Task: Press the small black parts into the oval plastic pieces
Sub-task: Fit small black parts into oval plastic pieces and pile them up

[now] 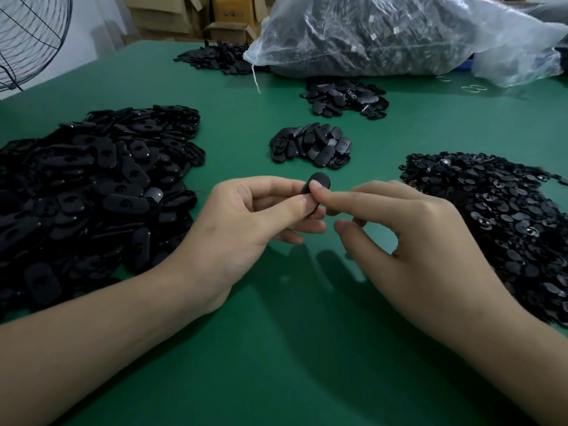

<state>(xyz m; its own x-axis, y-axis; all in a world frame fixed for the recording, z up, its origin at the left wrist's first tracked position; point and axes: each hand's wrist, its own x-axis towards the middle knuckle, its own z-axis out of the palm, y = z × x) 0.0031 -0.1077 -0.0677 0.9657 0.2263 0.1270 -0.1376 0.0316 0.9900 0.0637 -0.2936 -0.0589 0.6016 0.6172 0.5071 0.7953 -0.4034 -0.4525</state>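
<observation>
An oval plastic piece (318,186) is held upright just above the mat, pinched between the thumb and curled fingers of the left hand (246,219). The index fingertip of the right hand (408,238) is pressed against its near face, while the right thumb is kept apart below with nothing pinched in the gap.

Only the rounded top of the piece is really seen; the rest is covered by fingers. Whether a small part is already seated in it can't be told, since that face is blocked. A dark sliver is glimpsed under the right index finger, but it can't be made out properly.

The piece is matte black, smooth and pill-shaped. A big loose heap of ovals (92,186) is spread on the left and is cut off by the frame edge. On the right, a pile of small black parts (504,219) is seen, thinner and glossier, roundish, also cut off at the edge and a bit blurred.

Everything is laid on a green table mat (276,348). A small stack of ovals (310,146) sits just beyond the hands, with another heap (344,98) further back. Behind that, a clear plastic bag (384,35) stuffed with dark parts is slumped on the table, and a few rubber bands (471,87) lie beside it. A wire fan guard (27,32) and cardboard boxes (227,10) are seen at the back.
</observation>
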